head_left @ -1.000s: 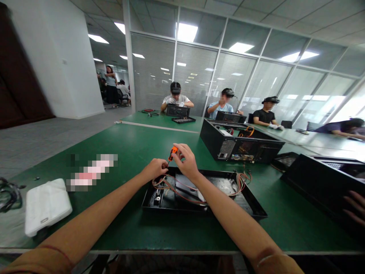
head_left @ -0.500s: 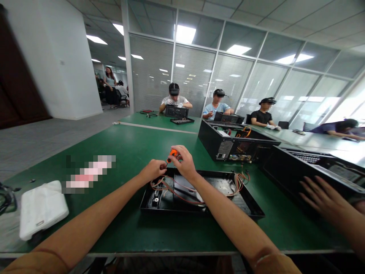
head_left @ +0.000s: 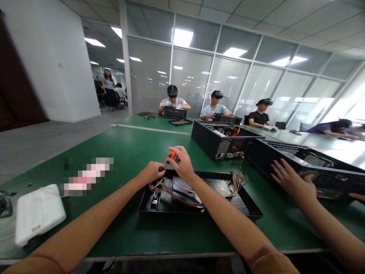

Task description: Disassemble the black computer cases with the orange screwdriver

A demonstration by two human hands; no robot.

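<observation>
My right hand [head_left: 183, 163] grips the orange and black handle of a screwdriver [head_left: 171, 155], its shaft slanting down to the left. At the shaft's lower end, my left hand [head_left: 151, 173] is closed in a pinch; what its fingers hold is hidden. Both hands are over the far left edge of a shallow black computer case panel [head_left: 199, 213], which lies with its inner side up. Thin red, white and brown wires [head_left: 162, 185] run across its left part, and another wire bundle [head_left: 237, 182] hangs at the right end.
A co-worker's hand [head_left: 296, 182] rests against a black computer case [head_left: 273, 167] at the right. Behind it stands another opened case [head_left: 211, 140]. A white box-like device [head_left: 40, 215] sits at the left on the green table [head_left: 114, 152]. Several people work at the far side.
The co-worker's hand at the right has moved left and the black case beside it has shifted left too. My hands and the screwdriver hold nearly the same pose over the panel.
</observation>
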